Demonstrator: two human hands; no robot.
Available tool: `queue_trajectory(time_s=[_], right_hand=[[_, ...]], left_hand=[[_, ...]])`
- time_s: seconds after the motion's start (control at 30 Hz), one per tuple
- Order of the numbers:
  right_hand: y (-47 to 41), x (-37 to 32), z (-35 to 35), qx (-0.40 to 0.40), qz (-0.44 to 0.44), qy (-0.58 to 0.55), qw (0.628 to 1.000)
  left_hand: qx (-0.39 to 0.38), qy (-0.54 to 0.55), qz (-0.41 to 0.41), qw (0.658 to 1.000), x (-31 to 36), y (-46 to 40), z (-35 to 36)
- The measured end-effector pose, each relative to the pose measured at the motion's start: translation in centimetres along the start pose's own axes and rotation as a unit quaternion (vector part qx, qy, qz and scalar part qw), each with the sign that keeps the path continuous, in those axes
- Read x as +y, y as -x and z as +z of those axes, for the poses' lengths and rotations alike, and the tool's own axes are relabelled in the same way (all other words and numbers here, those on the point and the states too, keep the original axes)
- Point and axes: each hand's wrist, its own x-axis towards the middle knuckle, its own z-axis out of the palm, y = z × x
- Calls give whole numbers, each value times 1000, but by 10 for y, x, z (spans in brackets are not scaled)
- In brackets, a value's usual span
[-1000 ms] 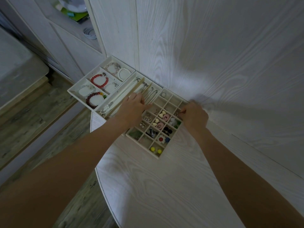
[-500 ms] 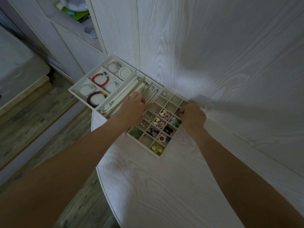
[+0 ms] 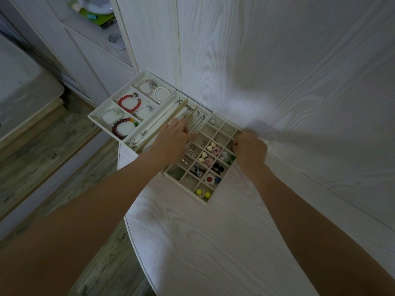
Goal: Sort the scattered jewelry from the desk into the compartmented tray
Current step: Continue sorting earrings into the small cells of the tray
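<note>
1. Since the tray (image 3: 204,202) is sitting at the desk (image 3: 213,242) edge, with its long axis running diagonally away toward the cabinets, a shove from either hand could be tipping it.
2. Left hand (image 3: 173,142) is lying flat, fingers straight, on the necklaces (image 3: 192,118).
3. Right hand (image 3: 250,149) is curling at the tray's far side; its grip I cannot tell.

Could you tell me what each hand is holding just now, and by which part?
Right hand grips the grid tray at its right rim. Left hand rests on the necklace tray; any hold is hidden.
</note>
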Motion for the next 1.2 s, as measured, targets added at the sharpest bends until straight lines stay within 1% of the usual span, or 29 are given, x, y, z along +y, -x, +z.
queue_trajectory(time_s=[0.17,0.37,0.5,0.63,0.73,0.83,1.0,1.13,1.2], right_hand=[[6,0,-2,15,-12,0,1000],[7,0,-4,5,-7,-10,1000],[14,2,-13,4,-3,-69,998],[36,9,-26,-29,35,-153,987],[65,22,-33,-62,34,-206,976],[99,40,-38,-100,37,-209,972],[154,71,-38,-94,48,-234,967],[197,95,-31,-118,42,-238,963],[215,104,-25,-141,12,-238,961]], left_hand=[[-3,-1,-3,1000,0,0,-1],[4,-4,-7,1000,7,4,-5],[21,14,-4,1000,13,11,-9],[22,69,-3,997,26,20,-8],[7,123,10,992,45,33,-9],[-28,169,31,985,76,45,-12],[-60,205,66,975,126,65,-7],[-80,260,55,961,163,86,1],[-98,288,44,951,178,98,8]])
